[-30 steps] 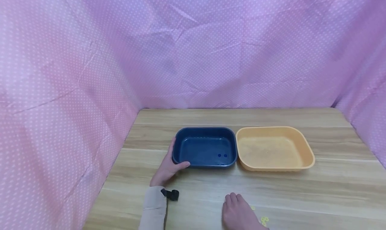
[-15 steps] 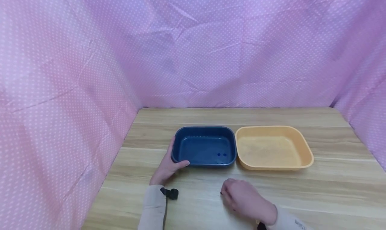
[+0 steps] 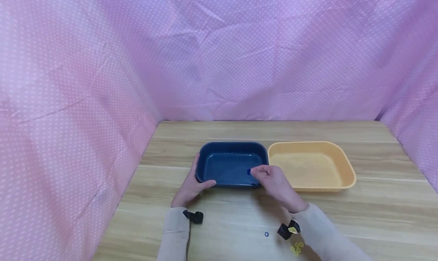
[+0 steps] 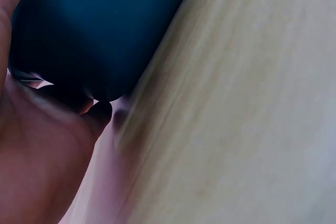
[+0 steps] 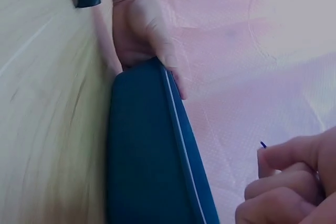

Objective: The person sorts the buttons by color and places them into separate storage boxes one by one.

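My left hand grips the left end of a dark blue plastic tub, thumb over the near rim and fingers along the outer side. The left wrist view shows the tub's dark wall against those fingers. Above the tub's right part, my right hand pinches a small blue ring. In the right wrist view a sliver of the blue ring shows at the fingertips, higher than the rim. Another blue ring lies on the table, near several small yellow rings.
A pale orange tub stands right beside the blue one, its near left corner behind my right hand. Both tubs are on a wood-grain table. Pink dotted cloth hangs behind and at both sides.
My right hand has moved up from the near part of the table to above the blue tub, carrying a blue ring. The left hand has kept its grip on the tub.
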A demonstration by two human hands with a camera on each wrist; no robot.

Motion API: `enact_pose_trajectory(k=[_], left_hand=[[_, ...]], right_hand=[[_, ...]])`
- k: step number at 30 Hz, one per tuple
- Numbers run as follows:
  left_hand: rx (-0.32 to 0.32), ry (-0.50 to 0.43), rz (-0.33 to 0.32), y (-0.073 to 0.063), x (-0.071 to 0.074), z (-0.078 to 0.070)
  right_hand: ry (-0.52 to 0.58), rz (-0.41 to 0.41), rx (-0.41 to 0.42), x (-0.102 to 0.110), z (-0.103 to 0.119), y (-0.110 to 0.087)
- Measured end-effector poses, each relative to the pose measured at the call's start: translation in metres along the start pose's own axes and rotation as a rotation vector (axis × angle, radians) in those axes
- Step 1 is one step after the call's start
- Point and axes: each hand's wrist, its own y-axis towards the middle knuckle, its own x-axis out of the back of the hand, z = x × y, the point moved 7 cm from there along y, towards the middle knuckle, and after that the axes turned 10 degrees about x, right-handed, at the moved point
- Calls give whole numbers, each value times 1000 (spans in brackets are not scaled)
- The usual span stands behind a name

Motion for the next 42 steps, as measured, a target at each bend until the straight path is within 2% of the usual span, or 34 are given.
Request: enact_pose_trajectory(k=[5,10,15,19,27,42], left_hand=[[-3,-5,-6,-1,1,-1],[3,1,-14,-1,2,0],[21,-4,3,-3,1,0],[45,0,18,-6,-1,-4],[24,-3,-8,-5,-1,1],[2,17,-24,-5,0,-3]], right_hand=[[86,-22,-74,4,-8,3],[166,-13,-61,6,-9,2],[200,-9,-48,7,-7,3],[215,-7,-58,6,-9,4],[217,-14,-76,5,-12,5],[188,-40,-97,5,-14,10]])
